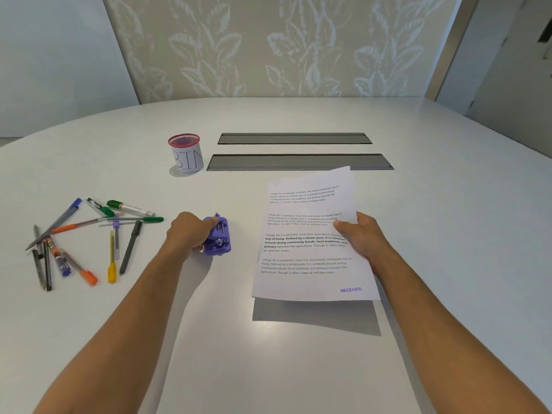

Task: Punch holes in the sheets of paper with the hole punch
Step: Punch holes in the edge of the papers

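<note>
Both arms reach forward, the left hand (191, 231) in a curled grip, the right hand (363, 234) pinching.

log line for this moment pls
stage: pre-punch | left hand: grips purple hole punch on table | right hand: holds printed sheet lifted off table | sheet not yet in punch

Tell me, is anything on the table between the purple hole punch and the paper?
Nothing visible is. The left hand grips the purple plastic hole punch, the right hand holds the white printed paper sheets, and only bare white table lies between them.
</note>
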The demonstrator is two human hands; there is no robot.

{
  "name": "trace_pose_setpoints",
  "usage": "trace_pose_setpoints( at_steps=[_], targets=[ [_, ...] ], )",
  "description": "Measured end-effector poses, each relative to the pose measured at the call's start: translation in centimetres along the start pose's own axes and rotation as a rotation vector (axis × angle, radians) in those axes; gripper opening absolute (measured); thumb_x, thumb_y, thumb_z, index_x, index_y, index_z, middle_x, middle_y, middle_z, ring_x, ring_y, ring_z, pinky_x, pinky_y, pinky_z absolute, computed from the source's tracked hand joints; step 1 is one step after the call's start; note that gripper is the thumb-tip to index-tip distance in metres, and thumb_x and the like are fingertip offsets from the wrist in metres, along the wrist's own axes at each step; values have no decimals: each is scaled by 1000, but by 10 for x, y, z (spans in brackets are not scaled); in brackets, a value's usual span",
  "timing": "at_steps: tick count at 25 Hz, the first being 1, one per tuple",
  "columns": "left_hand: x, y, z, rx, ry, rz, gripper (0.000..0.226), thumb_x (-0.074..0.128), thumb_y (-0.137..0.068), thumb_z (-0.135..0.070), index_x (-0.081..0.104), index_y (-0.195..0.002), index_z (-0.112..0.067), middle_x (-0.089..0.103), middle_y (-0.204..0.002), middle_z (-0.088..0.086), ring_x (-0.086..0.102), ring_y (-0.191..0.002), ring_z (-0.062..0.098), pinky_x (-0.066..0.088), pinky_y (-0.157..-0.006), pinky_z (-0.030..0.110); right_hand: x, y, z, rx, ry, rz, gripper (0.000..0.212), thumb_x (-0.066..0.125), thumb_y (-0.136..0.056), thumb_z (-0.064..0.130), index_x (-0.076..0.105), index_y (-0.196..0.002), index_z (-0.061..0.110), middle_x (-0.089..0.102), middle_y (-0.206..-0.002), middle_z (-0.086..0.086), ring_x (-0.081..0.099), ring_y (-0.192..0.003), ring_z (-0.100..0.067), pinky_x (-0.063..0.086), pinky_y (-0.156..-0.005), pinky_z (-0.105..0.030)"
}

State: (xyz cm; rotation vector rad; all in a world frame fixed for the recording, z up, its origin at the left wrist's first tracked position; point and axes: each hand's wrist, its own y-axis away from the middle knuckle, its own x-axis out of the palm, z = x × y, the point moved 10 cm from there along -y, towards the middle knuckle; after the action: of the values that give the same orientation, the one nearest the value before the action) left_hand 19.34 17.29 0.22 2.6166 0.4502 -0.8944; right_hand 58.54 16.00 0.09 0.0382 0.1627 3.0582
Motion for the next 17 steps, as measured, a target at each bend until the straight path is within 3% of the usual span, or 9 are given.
trace_pose_setpoints(
  at_steps=[6, 10, 13, 17],
  targets=[
    [29, 11, -25, 27, 51, 168, 41, 66, -88, -39, 64, -85, 1, 66, -76, 16, 59, -64, 26, 49, -60, 31, -2, -4, 1, -16, 36, 42, 15, 61, -93, 5, 70, -97, 16, 78, -86, 4, 75, -77, -17, 57, -59, -25],
    [53, 22, -47, 77, 46, 253, 36, 65, -89, -36, 62, -81, -1, 65, -69, 10, 60, -58, 20, 49, -53, 26, -6, -9, 1, -31, 58, 43, 17, 61, -92, 3, 70, -94, 17, 77, -87, 5, 75, -79, -15, 58, -63, -26],
    [68, 25, -52, 93, 5, 273, 38, 64, -90, -36, 63, -83, 1, 66, -70, 12, 58, -58, 22, 47, -56, 28, -11, -11, -1, -40, 59, 41, 17, 61, -92, 4, 71, -94, 17, 78, -88, 5, 75, -80, -16, 58, -62, -26],
    [77, 23, -52, 110, -18, 280, 42, 65, -89, -37, 66, -85, 5, 68, -75, 17, 57, -60, 26, 47, -60, 32, -15, -16, -7, -34, 80, 39, 16, 62, -91, 3, 71, -97, 15, 77, -97, -2, 74, -86, -20, 59, -75, -34]
  ],
)
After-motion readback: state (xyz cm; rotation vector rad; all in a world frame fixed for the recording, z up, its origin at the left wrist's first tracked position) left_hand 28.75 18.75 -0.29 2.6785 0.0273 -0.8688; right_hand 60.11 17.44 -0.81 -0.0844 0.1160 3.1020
